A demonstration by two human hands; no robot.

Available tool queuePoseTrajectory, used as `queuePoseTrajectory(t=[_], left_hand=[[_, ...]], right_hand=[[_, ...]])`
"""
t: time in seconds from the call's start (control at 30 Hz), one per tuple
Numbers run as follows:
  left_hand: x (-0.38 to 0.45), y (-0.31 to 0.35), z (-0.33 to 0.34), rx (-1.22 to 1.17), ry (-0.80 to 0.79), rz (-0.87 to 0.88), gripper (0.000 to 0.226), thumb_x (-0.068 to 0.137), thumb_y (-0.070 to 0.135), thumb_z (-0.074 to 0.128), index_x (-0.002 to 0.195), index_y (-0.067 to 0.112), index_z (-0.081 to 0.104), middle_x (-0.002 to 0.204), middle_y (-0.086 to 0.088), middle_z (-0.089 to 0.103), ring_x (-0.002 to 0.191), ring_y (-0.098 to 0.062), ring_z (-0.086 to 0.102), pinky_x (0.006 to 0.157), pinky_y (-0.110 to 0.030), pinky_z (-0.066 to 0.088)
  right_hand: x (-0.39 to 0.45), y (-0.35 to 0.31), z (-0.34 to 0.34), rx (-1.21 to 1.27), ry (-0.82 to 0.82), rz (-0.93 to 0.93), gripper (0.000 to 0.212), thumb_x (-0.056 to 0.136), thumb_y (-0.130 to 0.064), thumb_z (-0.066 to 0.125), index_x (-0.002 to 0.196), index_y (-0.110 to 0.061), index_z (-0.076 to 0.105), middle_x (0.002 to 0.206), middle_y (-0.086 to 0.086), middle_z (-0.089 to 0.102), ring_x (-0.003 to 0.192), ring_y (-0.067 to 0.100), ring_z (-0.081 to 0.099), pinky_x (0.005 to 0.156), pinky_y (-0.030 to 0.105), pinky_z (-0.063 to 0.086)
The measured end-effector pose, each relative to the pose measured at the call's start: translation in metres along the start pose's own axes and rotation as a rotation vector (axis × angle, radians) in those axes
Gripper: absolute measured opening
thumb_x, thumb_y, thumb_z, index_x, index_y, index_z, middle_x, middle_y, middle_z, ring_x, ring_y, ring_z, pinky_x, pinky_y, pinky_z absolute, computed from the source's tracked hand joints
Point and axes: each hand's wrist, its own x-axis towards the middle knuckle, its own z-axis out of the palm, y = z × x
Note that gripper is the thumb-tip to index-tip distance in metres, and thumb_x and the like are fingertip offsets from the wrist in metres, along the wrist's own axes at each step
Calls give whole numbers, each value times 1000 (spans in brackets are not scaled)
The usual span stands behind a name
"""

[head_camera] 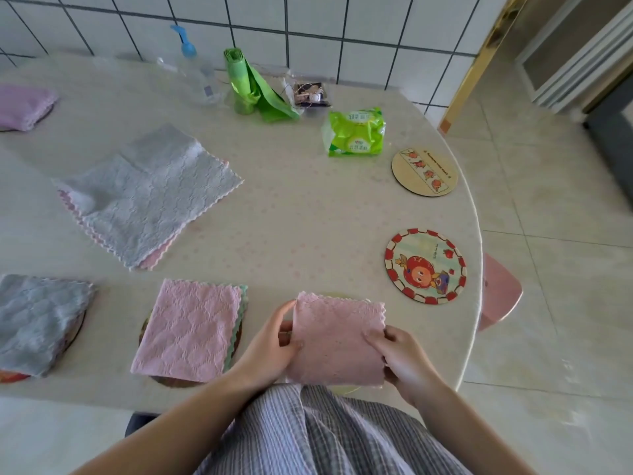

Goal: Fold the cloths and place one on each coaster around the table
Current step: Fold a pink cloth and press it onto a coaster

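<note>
A folded pink cloth (337, 341) lies at the table's near edge over a mostly hidden coaster (337, 295). My left hand (274, 344) grips its left side and my right hand (399, 358) grips its right side. Left of it, another folded pink cloth (188, 330) covers a dark coaster (178, 381), and a folded grey cloth (37, 320) covers a coaster at the far left. A purple folded cloth (24, 106) rests on a coaster at the back left. A pile of unfolded grey and pink cloths (147, 197) sits mid-table. Two bare coasters lie at right: a red cartoon coaster (425, 266) and a tan coaster (424, 171).
At the back stand a clear pump bottle (197, 70), a green bag roll (250, 87), a small dark packet (310, 94) and a green tissue pack (356, 133). The round table's edge (474, 234) curves at right, with a pink stool (501, 293) beyond it. A tiled wall runs behind.
</note>
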Motion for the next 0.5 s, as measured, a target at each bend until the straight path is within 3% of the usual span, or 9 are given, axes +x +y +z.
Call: queuePoseTrajectory(t=[0.1, 0.23, 0.33, 0.43, 0.5], left_hand=[[1, 0, 0, 35, -17, 22, 64, 88, 1, 56, 140, 27, 30, 115, -2, 61, 104, -12, 62, 86, -32, 54], [3, -2, -5, 296, -67, 96, 72, 87, 6, 51, 141, 44, 21, 132, 5, 47, 116, -5, 48, 100, -33, 43], [3, 1, -5, 476, -109, 135, 71, 90, 10, 47, 143, 43, 12, 132, 1, 38, 111, -9, 44, 97, -21, 35], [2, 3, -6, 859, 21, 227, 69, 89, 20, 49, 148, 26, 12, 149, -6, 19, 131, -21, 31, 106, -32, 30], [2, 1, -5, 1114, 61, 403, 62, 86, 29, 46, 142, 14, 27, 150, -12, 25, 136, -28, 30, 104, -48, 36]], right_hand=[[0, 0, 1, -21, 14, -38, 28, 88, -27, 57, 95, 0, 59, 80, 29, 55, 69, 27, 54, 61, 36, 38], [7, 2, 0, -192, 95, -218, 12, 90, -25, 54, 93, -17, 63, 80, 0, 67, 73, 18, 62, 60, 28, 47], [13, 7, 3, -343, 168, -289, 34, 89, -27, 57, 123, -26, 52, 103, -6, 66, 91, 13, 63, 75, 29, 52], [9, 14, 4, -638, 301, -505, 58, 87, -18, 58, 140, -26, 34, 131, -1, 51, 114, 15, 51, 95, 33, 46], [5, 17, 8, -936, 280, -683, 61, 89, -21, 53, 144, -23, 27, 150, 2, 30, 138, 20, 27, 113, 39, 23]])
